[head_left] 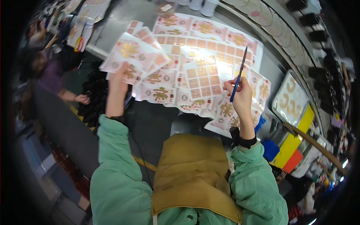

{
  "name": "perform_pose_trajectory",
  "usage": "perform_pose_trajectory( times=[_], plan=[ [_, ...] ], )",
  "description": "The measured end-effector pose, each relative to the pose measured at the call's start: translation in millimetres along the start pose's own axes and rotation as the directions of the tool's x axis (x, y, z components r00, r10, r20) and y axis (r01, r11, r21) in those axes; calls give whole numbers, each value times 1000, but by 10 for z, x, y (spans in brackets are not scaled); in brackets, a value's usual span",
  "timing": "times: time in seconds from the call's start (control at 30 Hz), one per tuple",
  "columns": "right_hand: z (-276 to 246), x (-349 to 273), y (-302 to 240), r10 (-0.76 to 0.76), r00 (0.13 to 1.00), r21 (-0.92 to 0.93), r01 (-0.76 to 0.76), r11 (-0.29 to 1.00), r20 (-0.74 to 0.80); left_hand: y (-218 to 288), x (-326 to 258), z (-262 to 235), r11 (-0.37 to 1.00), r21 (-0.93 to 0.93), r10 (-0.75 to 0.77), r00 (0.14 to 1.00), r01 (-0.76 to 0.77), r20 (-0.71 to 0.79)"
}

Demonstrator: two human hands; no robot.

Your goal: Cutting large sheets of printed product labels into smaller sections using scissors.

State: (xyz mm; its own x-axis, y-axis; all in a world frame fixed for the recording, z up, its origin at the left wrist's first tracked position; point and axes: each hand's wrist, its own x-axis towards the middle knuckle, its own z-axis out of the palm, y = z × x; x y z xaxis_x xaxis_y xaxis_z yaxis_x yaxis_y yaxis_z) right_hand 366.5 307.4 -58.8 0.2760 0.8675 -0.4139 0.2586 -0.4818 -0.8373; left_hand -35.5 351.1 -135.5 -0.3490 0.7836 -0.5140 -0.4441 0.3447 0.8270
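Note:
Pinched in my left hand is a small stack of pink-and-white printed sheets with gold lettering, raised above the table's left side and fanned apart. My right hand is closed around blue-handled scissors, seen nearly edge-on with the blades pointing up and away. More printed sheets overlap across the table beneath both hands. On top of them, between the hands, lies a paler sheet with a grid of gold and pink squares. The scissors do not appear to touch any sheet.
White cups and a clear tub stand at the far edge. To the right, a tray holds tan curved pieces, near a wooden stick and a yellow panel. Another person is at the left, beyond the metal table.

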Motion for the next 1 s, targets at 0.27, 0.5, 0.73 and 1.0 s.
perform_pose_trajectory(
  times=[0.27,0.5,0.73,1.0],
  plan=[
    [-1428,-654,1029,56,945,-510,-223,831,-321,80,926,-872,843,517,229,969,-149,-95],
    [-1527,-650,900,-36,939,-558,-172,812,-341,91,-535,539,985,165,7,976,-44,217],
    [-1340,-382,868,-22,926,-588,-221,778,-378,-944,-1196,1458,795,606,-149,976,22,160],
    [-1324,-197,1218,-1,951,-620,-201,758,-310,-1656,-1234,1778,584,811,169,983,-40,-74]
  ],
)
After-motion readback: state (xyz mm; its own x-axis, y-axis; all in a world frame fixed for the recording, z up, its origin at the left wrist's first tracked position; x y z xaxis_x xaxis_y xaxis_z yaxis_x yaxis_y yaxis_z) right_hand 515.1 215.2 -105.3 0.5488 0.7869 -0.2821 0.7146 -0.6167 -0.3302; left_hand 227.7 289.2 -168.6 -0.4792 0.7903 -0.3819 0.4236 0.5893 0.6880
